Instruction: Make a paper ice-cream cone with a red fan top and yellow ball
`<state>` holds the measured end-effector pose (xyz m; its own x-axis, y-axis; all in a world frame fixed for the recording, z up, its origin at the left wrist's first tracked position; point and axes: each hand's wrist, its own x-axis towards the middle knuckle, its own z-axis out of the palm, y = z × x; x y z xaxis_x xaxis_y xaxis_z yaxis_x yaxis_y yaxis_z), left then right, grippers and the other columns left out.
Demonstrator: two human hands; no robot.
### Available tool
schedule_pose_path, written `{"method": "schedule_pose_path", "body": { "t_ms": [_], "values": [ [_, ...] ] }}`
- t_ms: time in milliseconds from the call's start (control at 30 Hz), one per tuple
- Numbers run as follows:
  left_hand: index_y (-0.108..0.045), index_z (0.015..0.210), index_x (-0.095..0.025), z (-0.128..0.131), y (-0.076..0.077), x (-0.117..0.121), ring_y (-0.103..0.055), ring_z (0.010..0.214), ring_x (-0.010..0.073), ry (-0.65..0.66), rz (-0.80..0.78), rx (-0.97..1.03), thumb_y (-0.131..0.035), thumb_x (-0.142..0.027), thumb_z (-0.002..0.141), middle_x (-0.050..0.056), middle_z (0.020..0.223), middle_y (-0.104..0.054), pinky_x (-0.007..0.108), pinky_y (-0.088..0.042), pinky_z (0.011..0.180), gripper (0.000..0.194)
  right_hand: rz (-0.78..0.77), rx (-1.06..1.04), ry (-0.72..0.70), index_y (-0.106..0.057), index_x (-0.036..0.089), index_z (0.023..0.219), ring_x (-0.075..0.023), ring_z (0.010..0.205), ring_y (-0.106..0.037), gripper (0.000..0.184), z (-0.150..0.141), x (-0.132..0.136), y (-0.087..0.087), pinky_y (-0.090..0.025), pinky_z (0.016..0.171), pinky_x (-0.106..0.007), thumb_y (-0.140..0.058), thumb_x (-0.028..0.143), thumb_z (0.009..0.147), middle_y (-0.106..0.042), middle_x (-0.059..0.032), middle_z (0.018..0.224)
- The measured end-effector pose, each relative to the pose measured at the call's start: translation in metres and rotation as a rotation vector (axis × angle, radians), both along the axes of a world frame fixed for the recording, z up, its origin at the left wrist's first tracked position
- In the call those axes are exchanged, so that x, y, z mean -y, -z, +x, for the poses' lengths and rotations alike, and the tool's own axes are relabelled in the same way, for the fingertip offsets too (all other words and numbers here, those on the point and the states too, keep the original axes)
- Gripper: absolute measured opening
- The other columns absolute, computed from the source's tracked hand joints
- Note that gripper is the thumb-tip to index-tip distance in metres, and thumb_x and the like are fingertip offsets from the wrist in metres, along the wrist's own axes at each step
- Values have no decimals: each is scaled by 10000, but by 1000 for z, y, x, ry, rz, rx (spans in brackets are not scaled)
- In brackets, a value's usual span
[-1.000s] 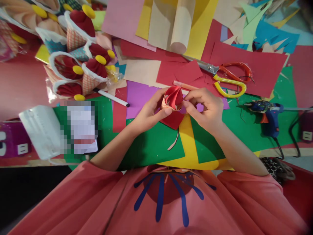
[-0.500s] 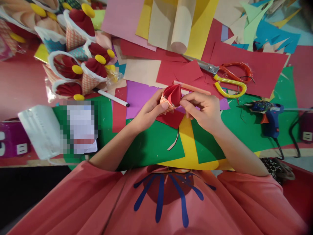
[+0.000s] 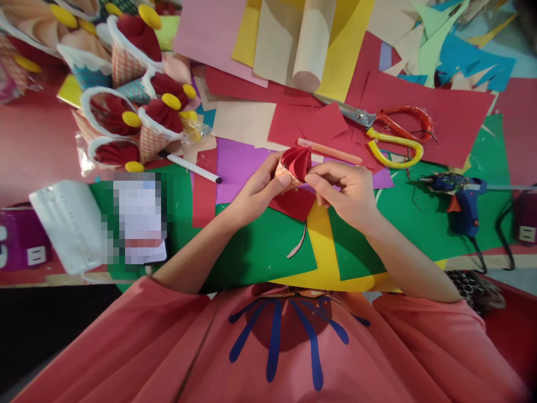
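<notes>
Holding a checked cone (image 3: 294,183) — pleated red paper (image 3: 300,163) inside, between both hands (image 3: 260,189)

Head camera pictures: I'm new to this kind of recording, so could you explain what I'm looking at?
There is no robot here, only someone's bare left hand and right hand. Every picture comes from one camera worn on their head, looking forward and down. The left hand holds a small paper cone, checked outside with red folds inside. The right hand has its fingers at the cone's edge; whether they pinch or just touch is unclear. Coloured paper lies all around, with scissors and a glue gun toward the right, and a pen and more cones toward the left.
</notes>
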<state>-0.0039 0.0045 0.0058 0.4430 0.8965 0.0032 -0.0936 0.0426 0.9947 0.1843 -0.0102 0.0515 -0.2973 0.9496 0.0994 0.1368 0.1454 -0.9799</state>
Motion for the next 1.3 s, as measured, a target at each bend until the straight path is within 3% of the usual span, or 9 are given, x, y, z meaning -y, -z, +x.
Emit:
{"method": "schedule_pose_path", "body": {
  "t_ms": [133,333,467,567,700,900,1033,1167,1300],
  "values": [
    [-513,1243,-249,1,3,0,-633,1020,157,-40,44,33,-564,-566,913,30,1139,-639,295,-519,894,460,59,83,44,-664,162,848,-53,490,-484,221,0,0,3,-372,480,-200,-647,375,904,-556,58,583],
    [-512,1144,-260,7,3,2,-661,894,130,-110,29,78,-603,-570,889,15,1079,-653,275,-541,809,411,110,136,37,-668,168,832,-57,474,-481,104,1,0,6,-368,478,-206,-657,261,877,-539,68,550],
    [-530,1081,-226,6,-2,2,-655,715,117,-129,-94,58,-599,-638,857,7,899,-683,246,-536,665,473,156,128,157,-676,202,864,-75,500,-522,113,1,1,4,-427,494,-229,-642,306,896,-604,47,617],
    [-589,986,-176,5,-10,1,-604,570,114,-73,-228,31,-511,-668,884,16,729,-678,232,-485,535,509,151,49,255,-658,232,887,-81,480,-518,125,3,0,4,-441,464,-231,-600,332,934,-567,52,586],
    [-638,805,-141,5,-17,0,-551,476,116,38,-359,15,-392,-705,903,29,567,-628,236,-442,464,624,99,10,187,-649,222,865,-71,463,-503,176,5,-2,6,-460,461,-229,-608,380,930,-557,52,594],
    [-619,674,-146,5,-14,0,-517,442,102,66,-406,-68,-398,-724,893,27,504,-592,223,-394,419,656,58,25,44,-642,167,777,-39,475,-493,286,2,-3,0,-405,465,-196,-624,414,920,-585,42,628],
    [-618,798,-150,5,-14,0,-488,409,82,81,-369,13,-425,-764,861,-2,524,-585,206,-345,376,646,32,14,6,-636,161,762,-33,474,-478,269,1,-3,-3,-374,452,-188,-644,388,907,-568,48,619],
    [-528,1039,-198,4,-14,1,-477,386,39,107,-316,129,-688,-709,735,-62,641,-601,162,-300,341,616,19,15,-19,-645,168,794,-34,470,-479,183,4,-4,0,-375,447,-191,-618,303,914,-573,53,625],
    [-514,1040,-203,4,-16,1,-499,393,28,150,-322,134,-706,-671,750,-53,712,-615,150,-305,330,583,13,27,-53,-644,178,819,-38,441,-471,177,6,-5,1,-383,434,-193,-583,296,937,-547,66,577]
  ]
}}
